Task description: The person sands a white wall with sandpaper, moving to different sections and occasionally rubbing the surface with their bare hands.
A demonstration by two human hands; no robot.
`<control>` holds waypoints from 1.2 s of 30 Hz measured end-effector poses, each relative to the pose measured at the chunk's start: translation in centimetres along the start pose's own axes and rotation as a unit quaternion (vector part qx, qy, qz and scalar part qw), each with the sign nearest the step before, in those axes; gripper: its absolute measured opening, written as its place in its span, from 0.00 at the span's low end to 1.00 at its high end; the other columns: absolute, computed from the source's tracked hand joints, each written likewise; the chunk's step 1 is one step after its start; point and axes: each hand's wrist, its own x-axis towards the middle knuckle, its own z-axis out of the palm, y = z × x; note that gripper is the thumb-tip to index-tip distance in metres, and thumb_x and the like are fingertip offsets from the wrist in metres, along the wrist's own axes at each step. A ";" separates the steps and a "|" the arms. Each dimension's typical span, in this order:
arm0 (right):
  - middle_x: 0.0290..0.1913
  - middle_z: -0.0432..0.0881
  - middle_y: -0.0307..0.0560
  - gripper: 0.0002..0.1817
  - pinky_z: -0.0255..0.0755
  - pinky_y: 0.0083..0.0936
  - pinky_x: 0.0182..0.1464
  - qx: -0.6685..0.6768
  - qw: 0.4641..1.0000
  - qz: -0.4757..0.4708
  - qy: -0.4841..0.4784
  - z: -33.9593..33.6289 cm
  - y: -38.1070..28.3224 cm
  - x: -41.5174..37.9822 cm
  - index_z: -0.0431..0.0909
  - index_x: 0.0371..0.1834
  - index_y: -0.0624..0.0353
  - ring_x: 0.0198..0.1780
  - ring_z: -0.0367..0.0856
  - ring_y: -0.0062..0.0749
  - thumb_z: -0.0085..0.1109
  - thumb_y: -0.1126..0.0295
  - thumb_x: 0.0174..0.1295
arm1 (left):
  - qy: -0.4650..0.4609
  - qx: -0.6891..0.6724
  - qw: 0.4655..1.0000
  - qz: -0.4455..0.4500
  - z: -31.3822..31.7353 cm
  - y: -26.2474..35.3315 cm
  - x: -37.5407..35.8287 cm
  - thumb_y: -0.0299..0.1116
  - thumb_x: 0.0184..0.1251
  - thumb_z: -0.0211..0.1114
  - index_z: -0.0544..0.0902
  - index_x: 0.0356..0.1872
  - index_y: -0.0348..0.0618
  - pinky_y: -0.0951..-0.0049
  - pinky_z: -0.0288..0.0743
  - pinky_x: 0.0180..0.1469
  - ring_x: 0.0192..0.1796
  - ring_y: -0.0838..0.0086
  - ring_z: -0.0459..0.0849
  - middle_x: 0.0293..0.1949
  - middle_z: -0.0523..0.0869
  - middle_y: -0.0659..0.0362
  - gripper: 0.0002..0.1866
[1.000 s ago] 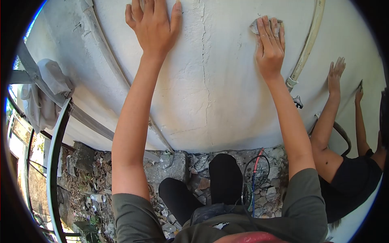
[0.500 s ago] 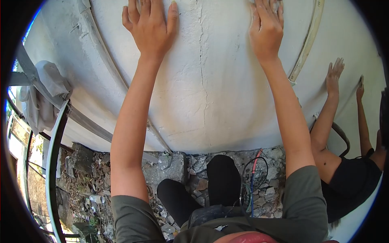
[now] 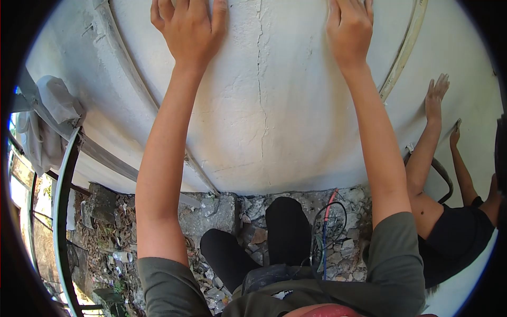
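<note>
A whitish wall [image 3: 296,105] with a long vertical crack [image 3: 260,68] stands in front of me. My left hand [image 3: 190,31] lies against it left of the crack, palm down, fingers apart; the fingertips run past the top edge of the view. On the other side of the crack, my right hand [image 3: 351,29] presses on the wall with its fingers close together and bent. Its fingertips are cut off by the view, and whatever lies under them is hidden.
At right, a co-worker's dusty hand [image 3: 437,92] rests on the same wall. Pipes [image 3: 124,50] run along the wall. Metal railing [image 3: 62,211] with a grey cloth [image 3: 45,127] stands at left. Rubble [image 3: 216,285] and cables [image 3: 325,227] lie around my feet.
Both my hands have moved slightly up in the view, so more of the fingers is cut off. The co-worker's farther hand has shifted left and down.
</note>
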 end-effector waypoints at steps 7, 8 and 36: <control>0.69 0.80 0.57 0.20 0.60 0.47 0.79 -0.003 1.000 0.015 -0.012 -0.2 -1.5 -0.9 0.79 0.68 0.65 0.75 0.73 0.54 0.56 0.71 0.75 | 0.011 0.005 1.000 0.009 0.0 -0.3 -0.1 0.41 0.77 0.54 0.65 0.80 0.41 0.48 0.42 0.81 0.84 0.51 0.53 0.83 0.60 0.45 0.33; 0.69 0.80 0.57 0.20 0.60 0.47 0.79 -0.004 1.000 0.011 -0.010 -0.4 -1.7 -2.8 0.79 0.68 0.65 0.75 0.73 0.54 0.56 0.71 0.75 | 0.005 0.003 1.000 0.005 -0.2 -0.2 -0.1 0.41 0.77 0.54 0.65 0.80 0.41 0.48 0.42 0.81 0.84 0.51 0.53 0.82 0.60 0.45 0.33; 0.71 0.81 0.41 0.26 0.57 0.49 0.80 0.040 0.995 0.007 -0.095 -3.1 -3.7 -13.3 0.81 0.69 0.53 0.76 0.73 0.41 0.65 0.75 0.65 | 0.016 -0.002 1.000 0.016 -0.1 -0.2 -0.2 0.40 0.78 0.53 0.66 0.80 0.40 0.50 0.42 0.81 0.84 0.52 0.54 0.82 0.61 0.45 0.32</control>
